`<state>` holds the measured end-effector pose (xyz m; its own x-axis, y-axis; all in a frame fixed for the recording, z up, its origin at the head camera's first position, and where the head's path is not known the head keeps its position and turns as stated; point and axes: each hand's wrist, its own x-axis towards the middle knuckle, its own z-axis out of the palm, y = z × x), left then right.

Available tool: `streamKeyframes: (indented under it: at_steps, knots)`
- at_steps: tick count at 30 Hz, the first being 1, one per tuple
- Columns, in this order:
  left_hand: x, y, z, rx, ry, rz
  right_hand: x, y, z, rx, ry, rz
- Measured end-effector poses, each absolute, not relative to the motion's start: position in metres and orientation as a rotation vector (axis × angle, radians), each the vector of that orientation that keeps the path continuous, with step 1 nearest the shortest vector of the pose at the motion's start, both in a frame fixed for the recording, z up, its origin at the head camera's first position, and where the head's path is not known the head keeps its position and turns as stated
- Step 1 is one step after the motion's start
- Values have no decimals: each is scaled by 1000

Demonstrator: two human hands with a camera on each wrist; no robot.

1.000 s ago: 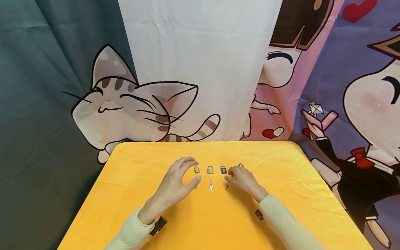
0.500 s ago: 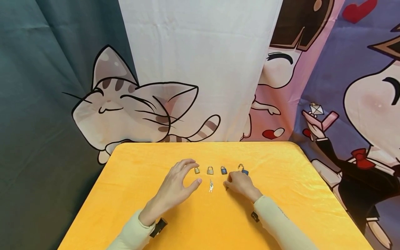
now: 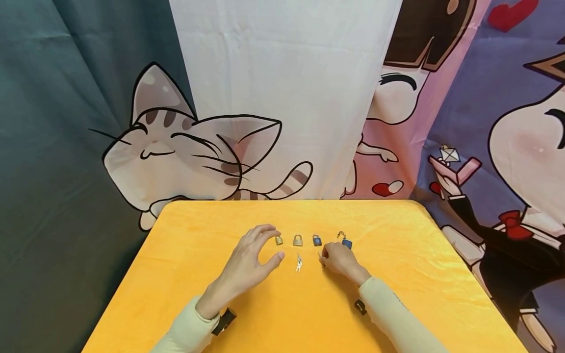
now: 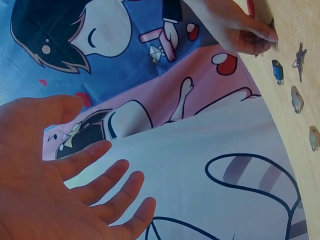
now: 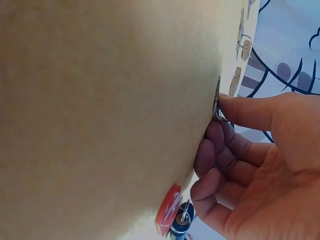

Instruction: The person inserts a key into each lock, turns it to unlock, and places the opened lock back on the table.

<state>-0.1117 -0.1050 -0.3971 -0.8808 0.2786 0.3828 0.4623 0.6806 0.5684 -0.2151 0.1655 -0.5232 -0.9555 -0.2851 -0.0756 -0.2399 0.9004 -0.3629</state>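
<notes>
My right hand (image 3: 339, 258) pinches small keys (image 5: 216, 100) between thumb and fingers, right at the tabletop. Just behind it lies a blue padlock (image 3: 347, 243) with its shackle swung open. To the left stand a shut blue padlock (image 3: 317, 241), a brass padlock (image 3: 297, 241) and a smaller brass padlock (image 3: 279, 241), all in one row. Another set of silver keys (image 3: 299, 263) lies in front of the middle brass one. My left hand (image 3: 247, 257) is held with fingers spread and holds nothing, its fingertips near the smallest padlock in the head view.
A yellow cloth covers the table (image 3: 198, 220). In the right wrist view a red rounded piece (image 5: 168, 210) sits beside the blue padlock near my curled fingers. A printed cartoon curtain (image 3: 282, 98) hangs behind the table's far edge.
My right hand has moved slightly left and down from beside the open blue padlock, uncovering it, and now grips the keys in front of the row. The left hand has barely moved.
</notes>
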Motion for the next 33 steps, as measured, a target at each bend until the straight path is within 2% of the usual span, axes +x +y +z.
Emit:
streamKeyframes:
  at_steps: [14, 33]
  knots:
    - [-111, -107, -400, -581, -2627, -1010, -212, 167, -514, -449, 2923, -561]
    - [-112, -108, -400, -568, -2652, -1024, -211, 179, -436, -560, 3048, -722]
